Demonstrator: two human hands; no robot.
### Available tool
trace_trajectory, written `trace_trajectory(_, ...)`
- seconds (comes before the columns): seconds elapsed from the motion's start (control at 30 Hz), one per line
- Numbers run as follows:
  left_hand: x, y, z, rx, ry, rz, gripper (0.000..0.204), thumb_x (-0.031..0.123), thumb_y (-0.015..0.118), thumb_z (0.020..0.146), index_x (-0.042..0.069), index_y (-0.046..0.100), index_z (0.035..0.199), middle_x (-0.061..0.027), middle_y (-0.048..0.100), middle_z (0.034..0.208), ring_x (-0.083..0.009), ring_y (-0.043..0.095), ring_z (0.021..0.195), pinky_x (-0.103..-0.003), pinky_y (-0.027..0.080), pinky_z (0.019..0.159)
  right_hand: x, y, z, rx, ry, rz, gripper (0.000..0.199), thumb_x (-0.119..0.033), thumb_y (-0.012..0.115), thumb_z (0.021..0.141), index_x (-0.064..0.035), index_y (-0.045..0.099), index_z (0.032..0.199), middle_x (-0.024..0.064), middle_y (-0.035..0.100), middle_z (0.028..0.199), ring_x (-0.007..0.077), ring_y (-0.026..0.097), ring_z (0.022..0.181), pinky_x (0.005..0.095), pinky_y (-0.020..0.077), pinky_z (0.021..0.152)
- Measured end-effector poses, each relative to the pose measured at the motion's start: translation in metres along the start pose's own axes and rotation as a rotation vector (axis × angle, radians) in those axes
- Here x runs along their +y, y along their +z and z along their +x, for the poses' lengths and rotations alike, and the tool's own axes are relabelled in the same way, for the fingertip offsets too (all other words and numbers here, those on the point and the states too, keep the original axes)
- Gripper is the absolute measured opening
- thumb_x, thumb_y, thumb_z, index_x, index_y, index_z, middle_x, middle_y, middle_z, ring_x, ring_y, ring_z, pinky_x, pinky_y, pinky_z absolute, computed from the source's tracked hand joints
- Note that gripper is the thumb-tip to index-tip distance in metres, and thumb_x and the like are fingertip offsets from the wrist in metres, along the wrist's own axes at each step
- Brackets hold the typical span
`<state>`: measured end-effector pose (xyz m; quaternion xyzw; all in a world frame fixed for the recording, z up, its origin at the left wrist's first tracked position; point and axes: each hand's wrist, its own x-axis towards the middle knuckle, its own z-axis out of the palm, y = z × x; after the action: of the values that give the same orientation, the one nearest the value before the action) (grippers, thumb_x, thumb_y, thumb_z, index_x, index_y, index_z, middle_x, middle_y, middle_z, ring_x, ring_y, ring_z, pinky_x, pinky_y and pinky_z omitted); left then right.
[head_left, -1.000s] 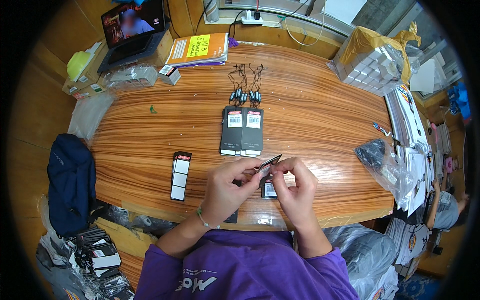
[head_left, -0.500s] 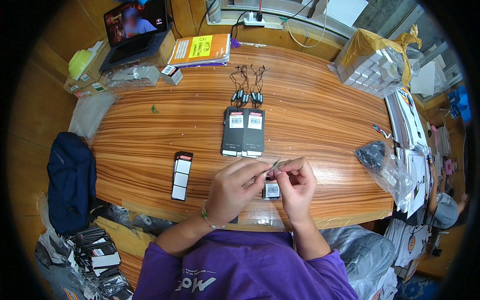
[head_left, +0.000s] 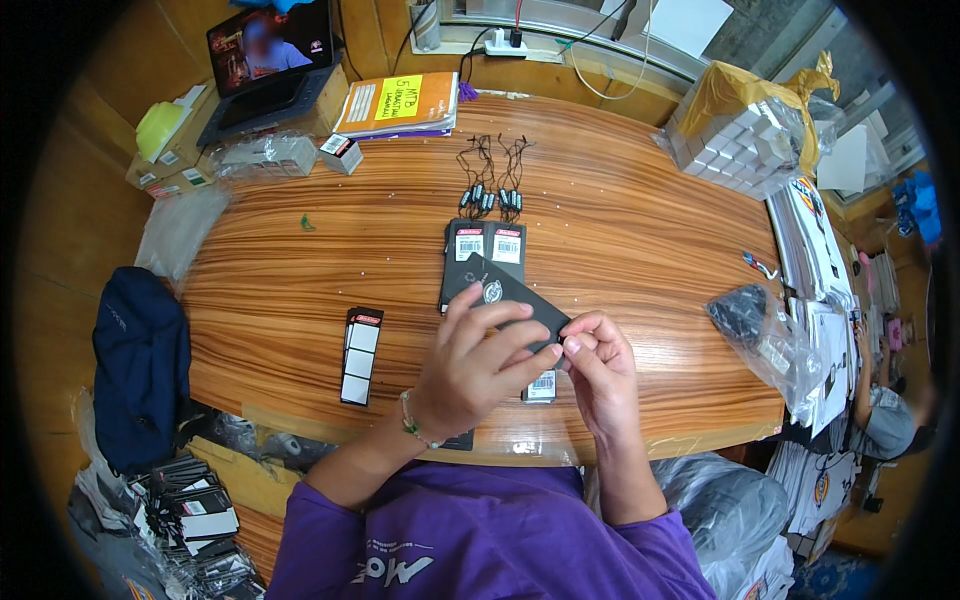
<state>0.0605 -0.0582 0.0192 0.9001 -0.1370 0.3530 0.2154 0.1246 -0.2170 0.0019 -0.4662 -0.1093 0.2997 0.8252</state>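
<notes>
A dark grey hang tag with a round pale emblem is tilted above the table between my hands. My left hand holds it from the left, fingers across its face. At its right corner, my right hand pinches with thumb and forefinger; whether a sticker is also in that pinch is hidden. Below the tag lies a small stack of white barcode stickers, partly covered. Just beyond are two piles of dark hang tags with barcode stickers, their black cords stretched away from me.
Strips of white-panelled labels lie to the left. At the right are a clear plastic bag and stacked papers. White boxes stand far right; an orange folder and a screen are far left. Another person's arm shows at right.
The hang tag has turned so its broad face shows; before, only a thin edge showed at my fingertips. My left fingers have spread across it, and my right hand has shifted slightly.
</notes>
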Motion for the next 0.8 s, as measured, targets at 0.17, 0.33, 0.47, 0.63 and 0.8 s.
trace_trajectory(0.17, -0.001, 0.000, 0.000, -0.088, 0.115, -0.085, 0.014, 0.012, 0.057, 0.073, 0.014, 0.065, 0.084, 0.0037, 0.058, 0.084, -0.0127, 0.056, 0.086, -0.043, 0.039, 0.085, -0.002, 0.005, 0.001, 0.259, -0.179, 0.019, 0.004, -0.008, 0.052, 0.086, -0.0062, 0.053, 0.089, 0.0075, 0.050, 0.107, 0.0119, 0.045, 0.095, 0.0250, 0.0366, 0.080)
trace_trajectory(0.33, 0.002, 0.008, -0.018, -0.066, -0.162, -0.477, 0.022, 0.010, 0.067, 0.070, 0.009, 0.063, 0.091, -0.0020, 0.059, 0.080, -0.0182, 0.058, 0.077, -0.034, 0.043, 0.080, -0.046, 0.002, 0.001, 0.103, -0.658, 0.106, 0.011, -0.015, 0.052, 0.088, -0.0104, 0.043, 0.094, 0.0029, 0.047, 0.076, 0.0142, 0.042, 0.073, 0.0320, 0.0350, 0.073)
trace_trajectory(0.47, 0.000, -0.005, -0.020, -0.060, -0.384, -0.740, 0.036, 0.013, 0.069, 0.071, 0.005, 0.056, 0.103, -0.0094, 0.058, 0.091, -0.0230, 0.056, 0.087, -0.033, 0.042, 0.085, -0.056, 0.022, -0.011, -0.076, -0.739, -0.088, 0.016, -0.021, 0.056, 0.087, -0.0129, 0.041, 0.088, -0.0012, 0.046, 0.059, 0.0131, 0.039, 0.059, 0.0321, 0.0322, 0.063)
trace_trajectory(0.63, -0.070, -0.052, -0.040, -0.133, -0.717, -0.365, 0.044, 0.011, 0.070, 0.069, 0.003, 0.054, 0.108, -0.0114, 0.053, 0.105, -0.0255, 0.051, 0.101, -0.032, 0.039, 0.090, -0.060, 0.013, -0.021, 0.006, -0.683, -0.140, 0.018, -0.015, 0.059, 0.083, -0.0104, 0.042, 0.088, 0.0024, 0.047, 0.060, 0.0144, 0.041, 0.060, 0.0314, 0.0339, 0.061)
trace_trajectory(0.8, -0.113, -0.084, -0.082, -0.420, -0.761, -0.131, 0.050, 0.016, 0.072, 0.066, 0.008, 0.056, 0.113, -0.0104, 0.051, 0.109, -0.0271, 0.045, 0.107, -0.035, 0.037, 0.092, -0.062, 0.000, -0.023, 0.010, -0.622, -0.114, 0.021, -0.011, 0.058, 0.080, -0.0087, 0.041, 0.093, 0.0025, 0.046, 0.056, 0.0132, 0.041, 0.055, 0.0319, 0.0339, 0.060)
